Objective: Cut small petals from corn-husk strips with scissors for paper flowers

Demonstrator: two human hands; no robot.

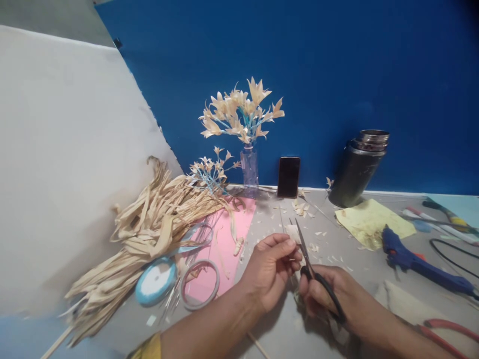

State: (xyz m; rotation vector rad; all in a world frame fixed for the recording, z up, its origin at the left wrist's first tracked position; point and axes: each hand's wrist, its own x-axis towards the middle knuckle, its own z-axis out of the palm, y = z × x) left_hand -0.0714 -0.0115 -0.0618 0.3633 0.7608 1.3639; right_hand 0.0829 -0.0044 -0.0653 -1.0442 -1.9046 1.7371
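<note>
My left hand (272, 267) pinches a small pale piece of corn husk (294, 233) between thumb and fingers, above the grey table. In my right hand (329, 296) is a pair of scissors (307, 252) with black handles, its blades pointing up and away. The blades are slightly apart and lie right beside the husk piece; whether they touch it I cannot tell. Small pale clippings (303, 208) are scattered on the table around and beyond both hands.
Left: dried corn husks (149, 234), a blue ribbon spool (156, 280), a tape roll (199, 284) and pink paper (239, 229). Behind: husk flowers (239, 107) in a clear bottle (250, 169), a phone (288, 177) and a dark flask (357, 169). Right: a blue glue gun (422, 264), yellow paper (374, 222) and red-handled pliers (449, 331).
</note>
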